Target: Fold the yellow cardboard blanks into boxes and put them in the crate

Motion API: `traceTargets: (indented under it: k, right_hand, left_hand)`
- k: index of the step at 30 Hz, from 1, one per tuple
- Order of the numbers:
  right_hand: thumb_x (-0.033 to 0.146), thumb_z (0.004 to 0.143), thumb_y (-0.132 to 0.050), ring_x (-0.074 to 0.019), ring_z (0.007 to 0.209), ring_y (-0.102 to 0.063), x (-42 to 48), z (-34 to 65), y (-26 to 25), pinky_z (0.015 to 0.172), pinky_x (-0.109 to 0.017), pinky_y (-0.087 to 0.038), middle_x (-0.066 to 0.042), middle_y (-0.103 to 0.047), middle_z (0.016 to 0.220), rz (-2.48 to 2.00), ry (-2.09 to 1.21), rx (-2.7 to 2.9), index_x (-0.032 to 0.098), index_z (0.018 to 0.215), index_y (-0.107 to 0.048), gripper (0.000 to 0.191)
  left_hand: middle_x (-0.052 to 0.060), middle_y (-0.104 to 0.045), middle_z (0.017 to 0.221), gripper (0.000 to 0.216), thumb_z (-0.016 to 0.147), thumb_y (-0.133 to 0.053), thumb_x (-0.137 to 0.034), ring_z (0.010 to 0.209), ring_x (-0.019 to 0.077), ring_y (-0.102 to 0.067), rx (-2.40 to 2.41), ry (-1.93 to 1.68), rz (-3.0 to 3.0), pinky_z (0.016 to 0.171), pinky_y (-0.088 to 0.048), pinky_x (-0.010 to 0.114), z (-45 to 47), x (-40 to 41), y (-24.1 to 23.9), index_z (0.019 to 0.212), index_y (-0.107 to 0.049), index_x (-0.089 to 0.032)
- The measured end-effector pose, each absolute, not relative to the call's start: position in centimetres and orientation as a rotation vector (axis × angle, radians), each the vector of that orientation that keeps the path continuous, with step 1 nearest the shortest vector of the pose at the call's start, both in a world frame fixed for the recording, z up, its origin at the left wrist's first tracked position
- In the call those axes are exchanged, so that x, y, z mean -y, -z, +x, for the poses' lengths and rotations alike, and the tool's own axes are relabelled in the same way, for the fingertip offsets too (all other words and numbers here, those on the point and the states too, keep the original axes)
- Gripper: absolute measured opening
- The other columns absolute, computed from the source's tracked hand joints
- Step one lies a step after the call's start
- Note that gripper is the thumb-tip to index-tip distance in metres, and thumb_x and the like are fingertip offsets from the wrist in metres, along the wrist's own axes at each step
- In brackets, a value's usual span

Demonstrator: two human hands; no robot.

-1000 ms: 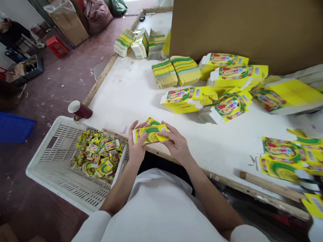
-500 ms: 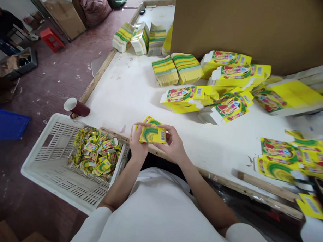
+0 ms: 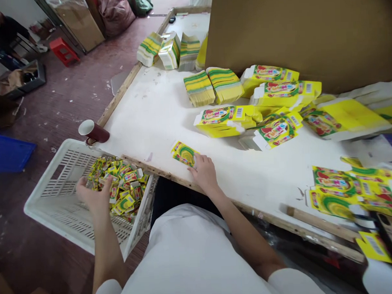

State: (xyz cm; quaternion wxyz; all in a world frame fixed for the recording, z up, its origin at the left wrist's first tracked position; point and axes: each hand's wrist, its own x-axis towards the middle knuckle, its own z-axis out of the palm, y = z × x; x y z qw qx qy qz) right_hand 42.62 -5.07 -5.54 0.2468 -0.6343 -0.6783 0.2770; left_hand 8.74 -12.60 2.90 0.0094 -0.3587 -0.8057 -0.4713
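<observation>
My left hand [image 3: 96, 197] is over the white plastic crate [image 3: 65, 211], fingers and thumb apart, with no carton plainly in its hold. Below and beyond its fingers lies a heap of small yellow folded boxes [image 3: 125, 201]. My right hand [image 3: 205, 174] rests at the table's near edge, thumb and fingers closed on the right end of a flat yellow-green carton [image 3: 184, 153]. That carton lies on the white tabletop [image 3: 143, 123], its right end partly hidden by my fingers.
A dark red mug [image 3: 95, 131] stands at the table corner by the crate. Stacks of flat cartons [image 3: 198, 87] and bundled cartons [image 3: 225, 120] stand further back, before a big cardboard sheet [image 3: 291, 32]. A wooden stick [image 3: 321, 223] and loose cartons [image 3: 334, 180] lie at right.
My left hand has moved left from the table to over the crate, and its fingers have spread. The carton both hands held is gone from them; my right hand has closed on the one on the table.
</observation>
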Motion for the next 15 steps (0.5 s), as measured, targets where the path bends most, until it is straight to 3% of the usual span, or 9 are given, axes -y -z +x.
traceTargets:
  k: [4, 10, 15]
  right_hand:
    - [0.010, 0.085, -0.059, -0.0347, 0.105, -0.057, 5.3, 41.2, 5.7, 0.097, -0.053, -0.045, -0.020, -0.065, 0.115, -1.716, -0.747, 1.913, 0.014, 0.122, -0.059, 0.037]
    - [0.008, 0.080, -0.058, -0.0334, 0.107, -0.058, 5.2, 41.1, 5.9, 0.099, -0.054, -0.046, -0.020, -0.062, 0.116, -1.689, -0.789, 1.819, 0.014, 0.117, -0.057, 0.037]
    - [0.011, 0.076, -0.060, -0.0240, 0.089, -0.064, 5.2, 42.0, 6.2, 0.080, -0.041, -0.057, -0.011, -0.062, 0.103, -1.654, -0.905, 1.640, 0.015, 0.121, -0.048, 0.047]
  left_hand:
    - [0.009, -0.056, 0.130, 0.057, 0.074, -0.081, -0.044, 0.129, 0.0333, -0.050, 2.518, 1.618, -1.181, 0.114, -0.036, 0.057, 10.0, 13.1, -1.8, 0.120, -0.054, -0.024]
    - [0.008, -0.065, 0.116, 0.039, 0.081, -0.074, -0.044, 0.113, 0.0233, -0.063, 2.525, 2.051, -1.595, 0.098, -0.053, 0.043, 18.9, 9.8, -0.3, 0.112, -0.061, -0.023]
    - [0.008, -0.069, 0.109, 0.040, 0.079, -0.076, -0.040, 0.105, 0.0186, -0.067, 2.731, 2.411, -1.747, 0.089, -0.054, 0.033, 24.0, 9.0, 1.9, 0.109, -0.059, -0.021]
